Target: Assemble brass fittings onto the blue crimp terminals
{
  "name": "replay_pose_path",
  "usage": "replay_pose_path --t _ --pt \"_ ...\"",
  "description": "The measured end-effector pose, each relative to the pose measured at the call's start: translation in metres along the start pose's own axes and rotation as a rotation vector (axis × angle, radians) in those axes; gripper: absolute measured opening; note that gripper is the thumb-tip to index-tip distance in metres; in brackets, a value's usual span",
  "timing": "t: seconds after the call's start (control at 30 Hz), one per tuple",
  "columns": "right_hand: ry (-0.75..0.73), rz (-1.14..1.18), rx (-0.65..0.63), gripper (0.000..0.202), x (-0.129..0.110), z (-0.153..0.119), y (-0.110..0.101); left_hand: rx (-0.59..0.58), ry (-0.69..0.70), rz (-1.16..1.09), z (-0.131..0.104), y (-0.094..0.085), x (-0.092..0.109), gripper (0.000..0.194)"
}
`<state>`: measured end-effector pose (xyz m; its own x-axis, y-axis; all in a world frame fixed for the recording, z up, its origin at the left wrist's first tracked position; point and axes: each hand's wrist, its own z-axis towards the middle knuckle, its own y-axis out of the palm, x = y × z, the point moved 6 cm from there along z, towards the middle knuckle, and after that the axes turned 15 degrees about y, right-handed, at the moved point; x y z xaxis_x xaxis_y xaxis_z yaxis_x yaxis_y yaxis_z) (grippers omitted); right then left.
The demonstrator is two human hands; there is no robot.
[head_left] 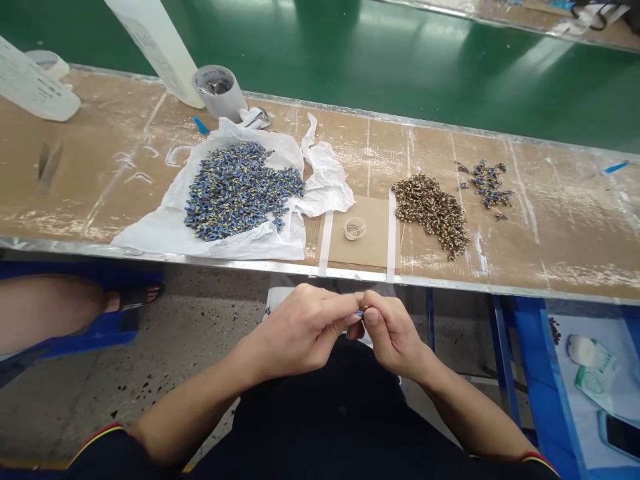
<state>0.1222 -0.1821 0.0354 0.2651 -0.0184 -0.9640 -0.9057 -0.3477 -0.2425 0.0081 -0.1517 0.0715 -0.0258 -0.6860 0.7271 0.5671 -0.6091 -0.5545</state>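
My left hand (311,328) and my right hand (395,331) meet in front of my body, just below the bench edge. Between the left fingertips a small blue piece (359,313) shows. The right thumb and forefinger pinch against its end, where a bit of brownish gold is visible; most of it is hidden by fingers. On white paper (145,230) to the left lies a heap of small blue and yellow pieces (240,190). A pile of small brown and gold pieces (433,213) is to the right, with a scatter of joined-looking blue and brown pieces (487,183) beyond it.
A small clear cup (355,229) stands on taped cardboard (363,257). Tape rolls (220,93) and white plastic bottles (165,60) are at the back left. Another person's leg (55,310) is at left. A phone (620,433) lies at lower right.
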Motion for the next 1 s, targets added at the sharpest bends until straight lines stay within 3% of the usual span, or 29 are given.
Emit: replay_pose_path --t 0.33,0.5,0.63,0.77,1.0 --pt "-0.105 -0.12 0.05 0.028 -0.002 -0.035 0.017 -0.117 -0.064 0.147 -0.02 0.023 0.028 0.018" --pt "-0.093 -0.1 0.037 0.027 -0.01 -0.038 0.017 -0.023 -0.043 0.214 -0.024 0.021 0.04 0.019" --pt "-0.093 0.162 -0.02 0.031 -0.022 -0.034 0.015 0.059 -0.082 0.051 -0.021 0.013 0.045 0.021" --pt "-0.11 0.364 0.012 0.035 -0.027 -0.03 0.017 0.11 -0.108 -0.09 -0.019 0.005 0.047 0.025" --pt "-0.139 0.172 0.163 0.032 -0.027 -0.028 0.015 0.136 -0.117 -0.101 -0.018 0.002 0.043 0.026"
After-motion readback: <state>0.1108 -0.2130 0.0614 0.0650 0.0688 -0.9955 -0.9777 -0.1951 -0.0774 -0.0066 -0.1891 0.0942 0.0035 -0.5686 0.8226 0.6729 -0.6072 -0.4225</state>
